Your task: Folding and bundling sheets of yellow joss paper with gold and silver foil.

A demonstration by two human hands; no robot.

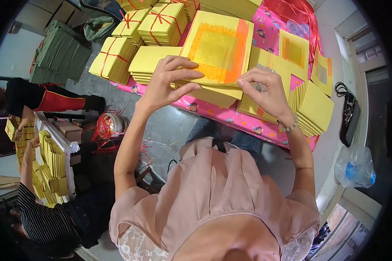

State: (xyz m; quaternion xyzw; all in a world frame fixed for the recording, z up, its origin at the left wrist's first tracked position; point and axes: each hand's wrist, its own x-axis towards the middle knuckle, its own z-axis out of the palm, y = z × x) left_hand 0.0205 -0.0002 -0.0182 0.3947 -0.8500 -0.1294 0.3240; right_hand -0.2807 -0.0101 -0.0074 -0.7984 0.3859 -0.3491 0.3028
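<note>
in the head view, a yellow paper stack [224, 48] is lying between the two hands, its top sheet showing a grainy orange-framed rectangle and a smooth orange stripe. the left hand [172, 80] is curving half open, its fingertips pressing the near left edge and its thumb lying lower; whether it is gripping, i cannot tell. the right hand [265, 89] is pinching the near right corner between thumb and forefinger. square-cut bundles [161, 24] are sitting beyond to the left, bound crosswise with red ribbon, while a fanned pile [311, 106] is leaning at the right.

a glossy pink patterned cover [194, 103] is spreading over the surface. a wrinkled green bale [59, 54] is standing on the grey floor [161, 126], and a co-worker in a striped sleeve [25, 198] is reaching toward more yellow bundles [52, 161] at the left.

red strips [101, 130] are tangling about a round white container [117, 122]; a crumpled clear bag [348, 158] is holding something blue.
</note>
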